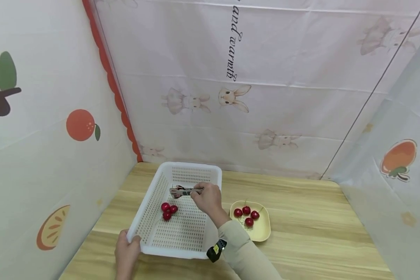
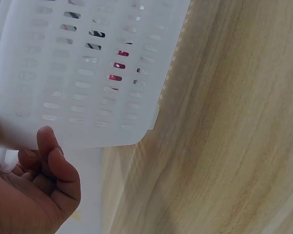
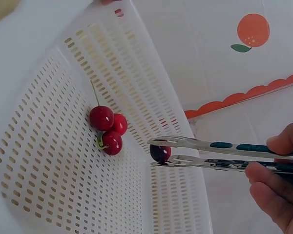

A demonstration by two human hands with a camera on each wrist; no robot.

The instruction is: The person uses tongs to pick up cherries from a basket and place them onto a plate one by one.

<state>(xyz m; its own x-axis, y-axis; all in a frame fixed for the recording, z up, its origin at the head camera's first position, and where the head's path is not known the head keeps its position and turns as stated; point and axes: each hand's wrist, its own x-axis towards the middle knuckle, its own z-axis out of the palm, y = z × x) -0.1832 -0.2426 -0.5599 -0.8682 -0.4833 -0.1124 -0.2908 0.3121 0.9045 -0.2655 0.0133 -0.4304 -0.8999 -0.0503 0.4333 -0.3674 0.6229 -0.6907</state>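
Observation:
My right hand (image 1: 208,198) holds metal tongs (image 3: 205,153) with dark green grips over the white perforated basket (image 1: 182,253). Between the tongs' tips sits a dark red cherry (image 3: 160,153), seen clearly in the right wrist view. Inside the basket, 3 red cherries lie clustered near the left wall, among them one cherry (image 1: 167,216) at the front. With thumb and fingers, my left hand (image 1: 126,251) grips the basket's near left corner. The left wrist view shows that hand (image 2: 49,185) at the rim, with bits of red visible through the wall slots.
A pale yellow dish (image 1: 265,233) with several cherries (image 1: 249,222) stands right of the basket, close to my right forearm. Both rest on a wooden table (image 1: 311,233). Printed cloth walls (image 1: 280,112) enclose the table at the back and sides.

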